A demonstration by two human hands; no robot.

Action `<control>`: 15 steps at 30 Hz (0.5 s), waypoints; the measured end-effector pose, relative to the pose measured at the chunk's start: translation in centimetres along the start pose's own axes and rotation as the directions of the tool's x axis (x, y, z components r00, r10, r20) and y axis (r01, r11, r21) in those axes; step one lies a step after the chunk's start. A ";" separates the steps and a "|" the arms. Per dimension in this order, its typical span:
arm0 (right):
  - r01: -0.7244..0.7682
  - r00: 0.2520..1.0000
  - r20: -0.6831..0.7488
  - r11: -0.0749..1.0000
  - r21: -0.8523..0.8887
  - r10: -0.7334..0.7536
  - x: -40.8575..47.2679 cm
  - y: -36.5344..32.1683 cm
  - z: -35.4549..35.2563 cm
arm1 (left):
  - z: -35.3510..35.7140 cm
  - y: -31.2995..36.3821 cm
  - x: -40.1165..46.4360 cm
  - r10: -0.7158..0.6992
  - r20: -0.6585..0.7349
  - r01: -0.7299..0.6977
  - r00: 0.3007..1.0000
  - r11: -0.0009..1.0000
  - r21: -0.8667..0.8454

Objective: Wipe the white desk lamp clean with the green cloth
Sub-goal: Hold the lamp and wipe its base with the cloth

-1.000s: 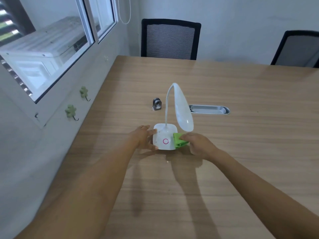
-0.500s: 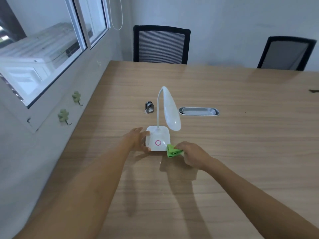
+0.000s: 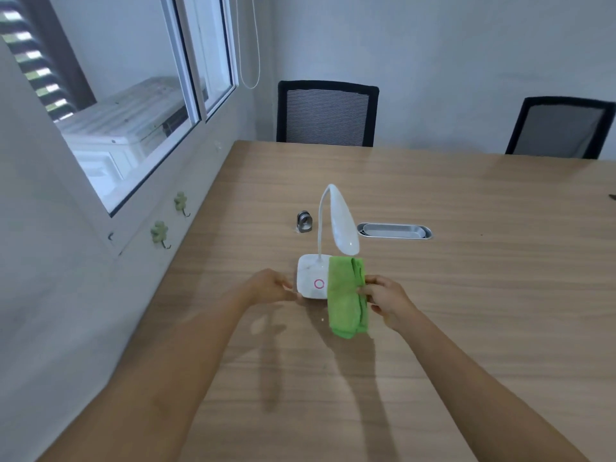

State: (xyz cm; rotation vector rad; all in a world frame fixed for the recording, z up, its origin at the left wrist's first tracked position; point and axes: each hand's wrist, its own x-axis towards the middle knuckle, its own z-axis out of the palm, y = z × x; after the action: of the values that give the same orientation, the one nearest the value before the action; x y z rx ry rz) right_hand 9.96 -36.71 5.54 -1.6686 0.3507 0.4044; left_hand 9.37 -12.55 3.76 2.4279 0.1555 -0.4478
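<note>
The white desk lamp (image 3: 340,218) stands on the wooden table (image 3: 466,295); its bent neck rises from a square base with a pink ring. My left hand (image 3: 271,285) holds the base's left edge. My right hand (image 3: 386,296) grips the green cloth (image 3: 346,295), which hangs unfolded in front of the base's right side and hides that part of it. The lamp head droops just above the cloth's top edge.
A small metal ring-shaped object (image 3: 304,222) sits behind the lamp on the left. A metal cable grommet (image 3: 394,231) is set into the table to the right. Two black chairs (image 3: 327,111) stand at the far edge. The wall and window run along the left.
The cloth was a small bunched wad at the base's front right corner; now it hangs open and long in my right hand. My left hand has stayed on the base.
</note>
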 end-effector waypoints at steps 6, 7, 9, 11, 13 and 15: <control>-0.113 0.975 0.200 0.992 0.061 0.099 -0.2 0.2 2.9 | 0.0 0.0 -1.5 -0.031 0.235 0.139 0.971 0.878 -0.458; -0.119 0.969 0.227 0.990 0.075 0.100 -0.1 0.3 3.3 | 0.1 -0.1 -1.5 -0.025 0.258 0.152 0.966 0.861 -0.485; -0.140 0.959 0.262 0.986 0.093 0.111 0.1 0.5 4.0 | 0.4 -0.2 -1.4 -0.018 0.257 0.155 0.966 0.837 -0.524; -0.137 0.956 0.271 0.987 0.085 0.110 0.4 0.6 4.5 | 0.5 -0.1 -1.4 -0.012 0.254 0.161 0.967 0.801 -0.576; -0.106 0.960 0.269 0.991 0.081 0.081 0.6 0.7 4.8 | 0.2 -0.3 -1.5 0.000 0.245 0.156 0.969 0.773 -0.614; -0.040 0.968 0.249 0.996 0.085 0.018 0.9 1.0 5.1 | -0.4 -0.7 -1.4 -0.011 0.200 0.136 0.980 0.772 -0.621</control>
State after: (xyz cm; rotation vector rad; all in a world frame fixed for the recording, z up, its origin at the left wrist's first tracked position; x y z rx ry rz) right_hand 9.98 -31.80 3.70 -1.5060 0.2037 0.6048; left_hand 8.03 -11.74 4.16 1.7048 0.2739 -0.5505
